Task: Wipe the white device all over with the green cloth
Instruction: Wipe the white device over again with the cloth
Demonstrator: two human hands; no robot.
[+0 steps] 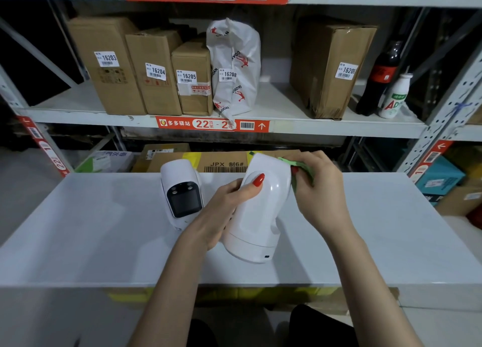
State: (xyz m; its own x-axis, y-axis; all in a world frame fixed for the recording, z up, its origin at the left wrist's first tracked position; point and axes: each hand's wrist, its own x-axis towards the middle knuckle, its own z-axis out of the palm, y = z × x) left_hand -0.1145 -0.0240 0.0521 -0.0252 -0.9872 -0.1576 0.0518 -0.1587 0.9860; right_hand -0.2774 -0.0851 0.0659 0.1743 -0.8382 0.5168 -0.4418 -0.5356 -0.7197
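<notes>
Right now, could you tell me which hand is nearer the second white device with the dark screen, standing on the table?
Left. The left hand sits beside that second white device; the right hand is farther off.

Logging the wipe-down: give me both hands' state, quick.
Left hand: grips the white device.
Right hand: pinches the green cloth against the device's top end.

Two bare forearms without sleeves, watch or bracelet reach into view, the left hand (221,211) and right hand (317,190) both ringless with long, glossy red-painted nails, while dark clothing covers the person's legs at the lower edge.
</notes>
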